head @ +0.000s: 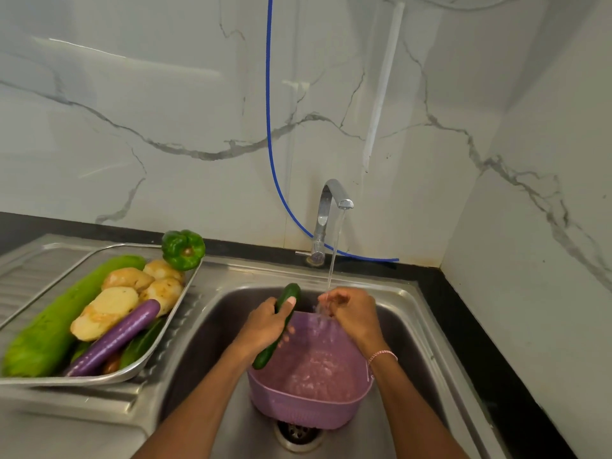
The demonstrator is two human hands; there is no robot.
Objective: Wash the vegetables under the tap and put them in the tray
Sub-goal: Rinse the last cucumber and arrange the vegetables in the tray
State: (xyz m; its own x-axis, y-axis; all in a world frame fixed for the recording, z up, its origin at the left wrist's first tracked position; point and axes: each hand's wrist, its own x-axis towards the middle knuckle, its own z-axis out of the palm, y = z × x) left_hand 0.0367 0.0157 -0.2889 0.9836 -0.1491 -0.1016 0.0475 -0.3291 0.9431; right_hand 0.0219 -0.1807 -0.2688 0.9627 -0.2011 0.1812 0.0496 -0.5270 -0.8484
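Vegetables already fill the steel tray (pixel 185 294) on the bench to the left, beside the sink (pixel 410 326). Over the purple basket (pixel 308 409), the left hand (pixel 265 323) has its fingers clamped round a cucumber's (pixel 288 294) middle (firm, light, probably slick when wet, so mid-length suits). Under the tap (pixel 326 210), the right hand (pixel 351 309) cups loosely, fingers curled, holding nothing visible.

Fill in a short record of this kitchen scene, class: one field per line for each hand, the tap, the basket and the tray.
left hand: grips a cucumber
right hand: empty, under the water stream
tap: running
purple basket: in the sink, no vegetables visible
tray: on the drainboard, holding potatoes, aubergine, green pepper, long green gourd
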